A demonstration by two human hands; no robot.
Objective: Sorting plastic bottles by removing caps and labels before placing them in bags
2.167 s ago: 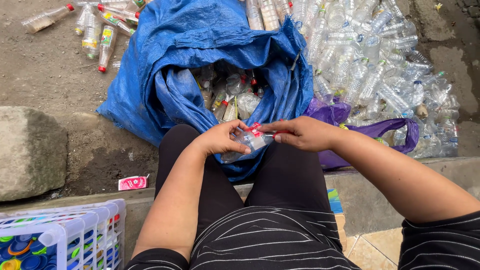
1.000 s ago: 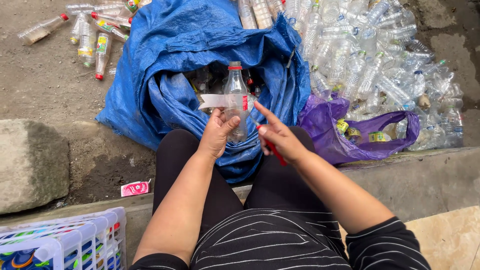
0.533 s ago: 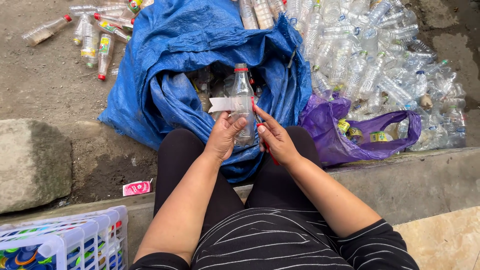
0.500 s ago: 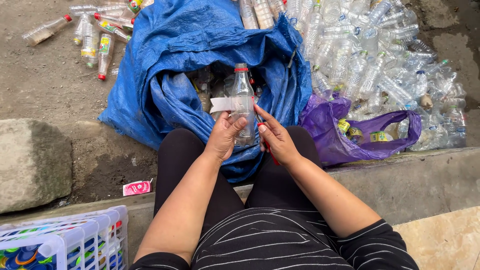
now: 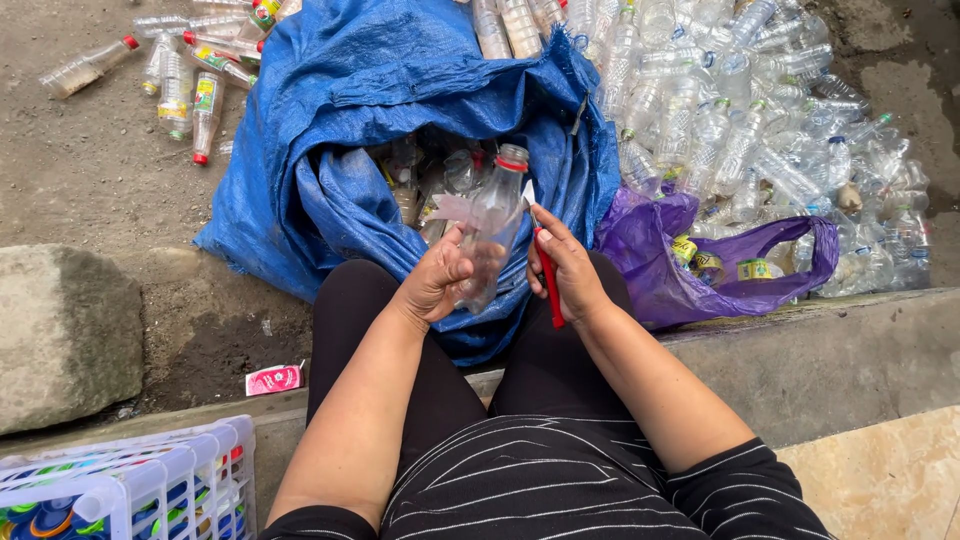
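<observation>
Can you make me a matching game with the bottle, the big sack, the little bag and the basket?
Things:
1. plastic bottle
2. big sack
3. small bag
4. basket

Descriptions:
A. purple, right of the sack
B. white, bottom left corner
C. clear, held in the left hand
D. blue, open, bottles inside

Pairs: 1-C, 2-D, 3-A, 4-B
</observation>
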